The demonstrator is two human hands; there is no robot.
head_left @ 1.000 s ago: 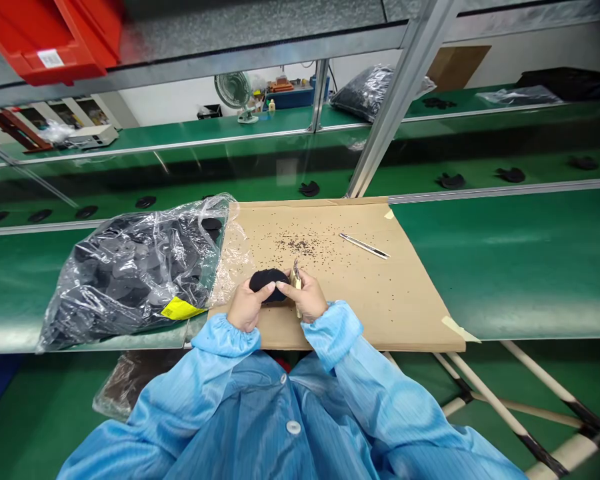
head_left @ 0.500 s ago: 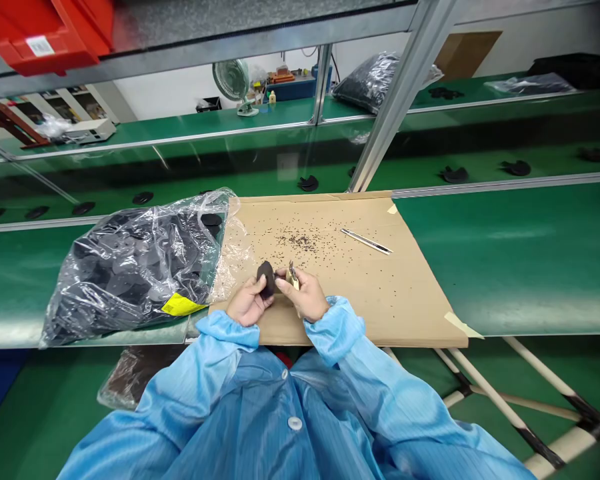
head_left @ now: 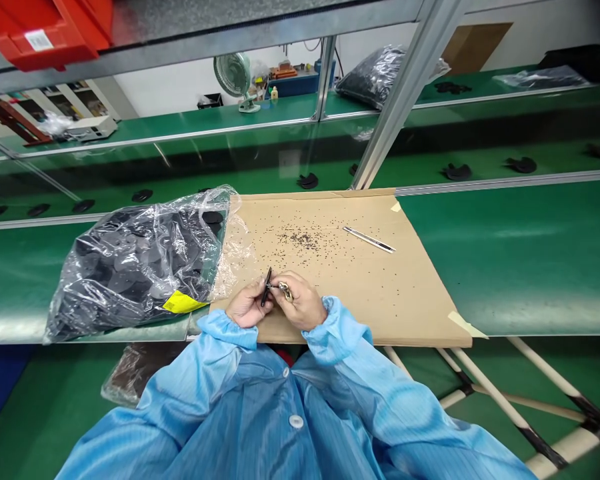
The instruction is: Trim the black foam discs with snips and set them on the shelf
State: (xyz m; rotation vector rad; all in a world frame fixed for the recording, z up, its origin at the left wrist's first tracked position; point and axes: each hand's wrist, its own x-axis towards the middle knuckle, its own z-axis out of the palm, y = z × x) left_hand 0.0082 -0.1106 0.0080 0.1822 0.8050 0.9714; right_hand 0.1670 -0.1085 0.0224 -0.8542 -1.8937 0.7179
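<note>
While hands (head_left: 275, 303) work, bag (head_left: 135, 263) crowds left.

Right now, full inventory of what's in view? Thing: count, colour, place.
black pad: 1, black, seen edge-on, between both hands
small tool: 1, metallic, in right hand, tip at the pad
cardboard sheet: 1, brown, on green bench
specks: many, dark, scattered mid-cardboard
tweezers: 1, silver, lying far right on the cardboard
plastic bag: 1, clear, full of black pads, left of cardboard
yellow label: 1, on bag's near edge
loose pads: several, black, on far belt
fan: 1, pale green, back bench
red bin: 1, top left shelf
left hand: holds pad
right hand: holds tool
sleeves: 2, light blue
</note>
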